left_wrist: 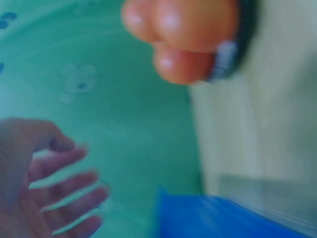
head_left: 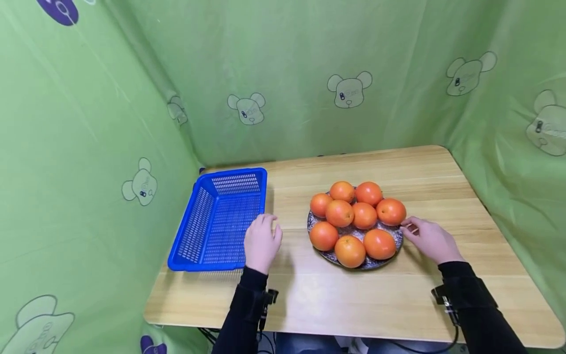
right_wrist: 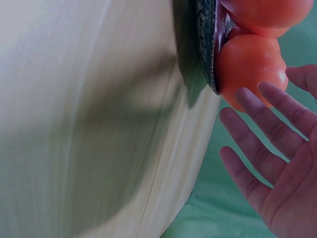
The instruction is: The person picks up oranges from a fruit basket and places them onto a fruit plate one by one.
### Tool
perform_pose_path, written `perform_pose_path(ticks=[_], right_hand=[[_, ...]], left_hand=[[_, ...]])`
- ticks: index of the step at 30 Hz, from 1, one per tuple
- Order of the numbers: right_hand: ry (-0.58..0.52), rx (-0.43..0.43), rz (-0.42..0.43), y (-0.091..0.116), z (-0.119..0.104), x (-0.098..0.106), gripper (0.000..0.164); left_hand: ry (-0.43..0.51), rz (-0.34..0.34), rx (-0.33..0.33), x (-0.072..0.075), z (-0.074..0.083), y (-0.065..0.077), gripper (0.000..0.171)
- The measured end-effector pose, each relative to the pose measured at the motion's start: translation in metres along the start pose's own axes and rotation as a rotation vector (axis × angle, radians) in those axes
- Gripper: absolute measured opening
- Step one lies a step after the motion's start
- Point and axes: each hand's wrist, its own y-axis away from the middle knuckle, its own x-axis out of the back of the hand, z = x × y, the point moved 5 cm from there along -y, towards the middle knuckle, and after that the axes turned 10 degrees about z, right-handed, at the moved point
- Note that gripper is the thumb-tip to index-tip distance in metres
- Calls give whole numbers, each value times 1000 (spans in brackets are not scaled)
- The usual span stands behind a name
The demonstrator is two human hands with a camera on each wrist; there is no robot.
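Several oranges (head_left: 339, 213) are gathered on a dark patterned plate (head_left: 375, 263) in the middle of the table. My right hand (head_left: 433, 239) is at the plate's right edge. The right wrist view shows its fingers (right_wrist: 257, 148) spread, fingertips right by an orange (right_wrist: 250, 69) and nothing gripped. Over the right edge of a blue plastic basket (head_left: 232, 216) hovers my left hand (head_left: 262, 242), its palm bare and fingers (left_wrist: 74, 188) apart in the left wrist view. That view is blurred. Only the mesh floor and walls show inside the basket.
The light wooden table (head_left: 331, 300) has rounded corners. Green curtains (head_left: 292, 59) with bear-head prints hang behind it and on both sides. A black wrist strap with a camera (head_left: 267, 297) sits on each sleeve, and cables (head_left: 208, 336) hang by the front edge.
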Motion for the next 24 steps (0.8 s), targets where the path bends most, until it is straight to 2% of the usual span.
perform_pose_path(ticks=[3, 5, 7, 10, 14, 24], right_hand=[[0, 6, -7, 0, -1, 1, 29], [3, 8, -6, 0, -1, 2, 30], [4, 7, -4, 0, 0, 3, 30], [2, 10, -3, 1, 2, 4, 29], [4, 17, -6, 3, 4, 3, 28], [0, -6, -43, 4, 4, -2, 32]], left_hand=[[-84, 3, 93, -4, -20, 27, 41], [-132, 6, 122, -8, -30, 41, 46], [-169, 20, 117, -11, -37, 49, 45], [-210, 39, 86, -17, -42, 54, 42], [-214, 30, 93, -24, -52, 47, 41], [-200, -10, 163, -37, -99, 7, 41]])
